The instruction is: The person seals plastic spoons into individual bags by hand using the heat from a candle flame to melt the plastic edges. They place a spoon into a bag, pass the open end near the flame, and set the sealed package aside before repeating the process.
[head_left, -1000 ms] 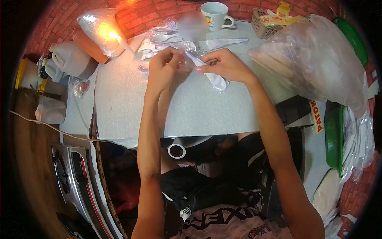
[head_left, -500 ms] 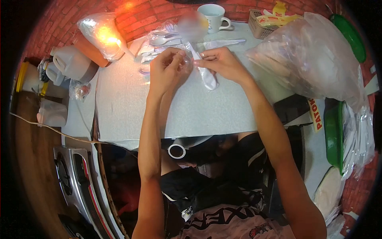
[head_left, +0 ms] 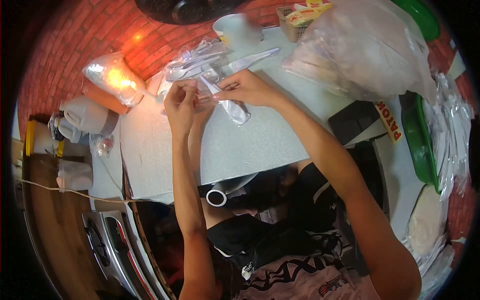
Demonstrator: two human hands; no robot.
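Here at the far half of the pale grey tabletop (head_left: 240, 150), the right hand (head_left: 245, 90) has its thumb and fingertips clamped on a long, slim white packet in clear plastic (head_left: 236, 112), slanting toward the near side. The left hand (head_left: 180, 102) is just left of it, thumb and forefinger together beside a thin flap of clear film (head_left: 204, 98); whether they pinch the film, I can't tell.

So how far along are we? Just beyond the hands there's a loose pile of clear-wrapped white plastic cutlery (head_left: 192, 62), and to its right another slim white wrapped packet (head_left: 252, 59) lies by itself. Those are down on the table; the one in the fingers isn't laid with them, and its wrap looks, I'd judge, unfinished at the flap. Whether that end is closed stays hidden at this size. How many remain, there's no telling: the big cloudy plastic bag (head_left: 360, 55) at far right bulges, its contents blurred. Over on the left, a white candle (head_left: 146, 92) burns, leaning, its flame well apart from the packet.
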